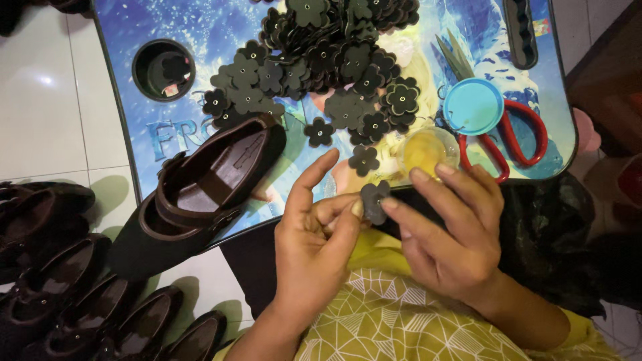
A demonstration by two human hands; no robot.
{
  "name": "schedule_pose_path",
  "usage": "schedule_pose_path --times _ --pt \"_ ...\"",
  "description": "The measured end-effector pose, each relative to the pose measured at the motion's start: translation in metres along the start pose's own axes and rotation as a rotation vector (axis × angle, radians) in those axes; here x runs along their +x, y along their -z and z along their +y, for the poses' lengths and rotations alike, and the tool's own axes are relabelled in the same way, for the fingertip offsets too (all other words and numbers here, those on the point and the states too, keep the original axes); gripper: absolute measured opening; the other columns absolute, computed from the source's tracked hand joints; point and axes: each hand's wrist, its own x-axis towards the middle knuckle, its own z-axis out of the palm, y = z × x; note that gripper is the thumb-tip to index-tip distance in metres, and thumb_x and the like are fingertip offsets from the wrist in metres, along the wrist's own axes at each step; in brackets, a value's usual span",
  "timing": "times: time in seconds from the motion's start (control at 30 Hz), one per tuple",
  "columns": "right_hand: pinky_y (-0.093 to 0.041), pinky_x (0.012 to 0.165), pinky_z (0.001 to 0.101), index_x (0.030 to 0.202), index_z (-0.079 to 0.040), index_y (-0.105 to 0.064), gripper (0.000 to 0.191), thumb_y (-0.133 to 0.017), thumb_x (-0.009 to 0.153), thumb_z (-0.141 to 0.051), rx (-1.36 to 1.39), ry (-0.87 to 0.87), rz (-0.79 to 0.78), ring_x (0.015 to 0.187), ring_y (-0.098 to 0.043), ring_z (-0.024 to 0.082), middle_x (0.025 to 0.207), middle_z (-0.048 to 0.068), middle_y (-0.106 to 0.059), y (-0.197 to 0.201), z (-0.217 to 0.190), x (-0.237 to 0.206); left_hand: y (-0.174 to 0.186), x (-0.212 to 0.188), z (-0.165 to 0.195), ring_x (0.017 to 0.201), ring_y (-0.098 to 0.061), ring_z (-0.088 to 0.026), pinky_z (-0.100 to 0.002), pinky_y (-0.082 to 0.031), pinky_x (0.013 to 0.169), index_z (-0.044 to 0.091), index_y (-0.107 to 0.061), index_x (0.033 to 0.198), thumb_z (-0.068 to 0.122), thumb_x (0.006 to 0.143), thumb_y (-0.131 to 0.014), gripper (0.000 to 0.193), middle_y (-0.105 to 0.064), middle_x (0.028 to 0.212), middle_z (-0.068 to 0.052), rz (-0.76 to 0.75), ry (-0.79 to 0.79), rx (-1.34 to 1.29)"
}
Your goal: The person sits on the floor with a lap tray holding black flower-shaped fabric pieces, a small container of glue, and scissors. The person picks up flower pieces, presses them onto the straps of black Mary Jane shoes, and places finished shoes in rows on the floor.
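- Flower cutout [373,200], dark and flat with a small centre hole, sits pinched between both hands just in front of the near edge of the counter [200,27], above the person's lap.
- Far left, on the white floor [40,100], a row of dark brown shoes [73,301] lies waiting, toes pointing up and right.
- One brown strap shoe [200,194] rests on the counter's near-left corner, its opening facing up, partly overhanging the edge.
- Behind it a round cup hole [164,69] in the counter holds another dark flower.
- A big heap of the same flower pieces [321,60] spreads across the middle of the counter; a few strays lie close to the hands.
- The left hand [314,241] has thumb and bent fingers closed on the cutout's left edge, with the forefinger stretched out free.
- The right hand [448,234] grips the cutout's right edge, its fingers together on it.
- To do this well, I judge the piece should be held by its petals only, flat and steady, keeping the centre hole uncovered.
- Just beyond the right hand stands a small clear tub of yellowish paste [428,150], its blue lid [473,105] off beside it.
- Red-handled scissors [515,137] lie at the far right, partly under the lid.
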Motion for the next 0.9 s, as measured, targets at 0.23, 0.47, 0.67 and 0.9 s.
schedule_pose_path --times 0.23,0.47,0.67,0.9 --pt "-0.036 0.116 0.0548 0.115 -0.015 -0.079 0.031 -0.071 0.085 -0.009 0.019 0.07 0.001 0.126 -0.055 0.036 0.131 0.016 -0.066 -0.003 -0.01 0.006 0.007 -0.002 0.003 0.091 -0.07 -0.008 -0.023 -0.057 0.082 0.004 -0.037 0.157 -0.004 0.098 -0.059 0.063 -0.076 0.105 -0.011 0.001 0.015 -0.063" --pt "-0.041 0.117 0.0504 0.12 -0.011 -0.067 0.035 -0.064 0.087 0.0 0.279 -0.1 0.104 0.123 -0.059 0.033 0.126 0.015 -0.066 -0.002 -0.016 0.017 0.032 -0.012 0.012 0.085 -0.067 -0.008 -0.025 -0.057 0.08 0.004 -0.037 0.158 -0.003 0.097 -0.06 0.066 -0.075 0.099 -0.011 0.031 0.026 -0.108" --pt "-0.047 0.114 0.0441 0.149 -0.007 -0.042 0.071 -0.073 0.088 0.011 0.498 0.068 0.01 0.122 -0.064 0.029 0.107 0.006 -0.075 -0.033 -0.019 0.032 0.057 -0.021 0.02 0.083 -0.067 -0.009 -0.026 -0.056 0.077 0.003 -0.037 0.158 -0.005 0.096 -0.059 0.067 -0.074 0.095 -0.009 -0.041 0.061 -0.2" --pt "-0.049 0.106 0.0477 0.129 -0.009 -0.051 0.065 -0.075 0.073 0.013 0.468 0.115 -0.099 0.109 -0.067 0.033 0.097 0.011 -0.073 -0.048 -0.044 0.058 0.094 -0.043 0.025 0.083 -0.07 -0.01 -0.025 -0.059 0.077 0.002 -0.052 0.139 0.002 0.096 -0.062 0.044 -0.075 0.093 -0.008 0.085 0.061 -0.1"
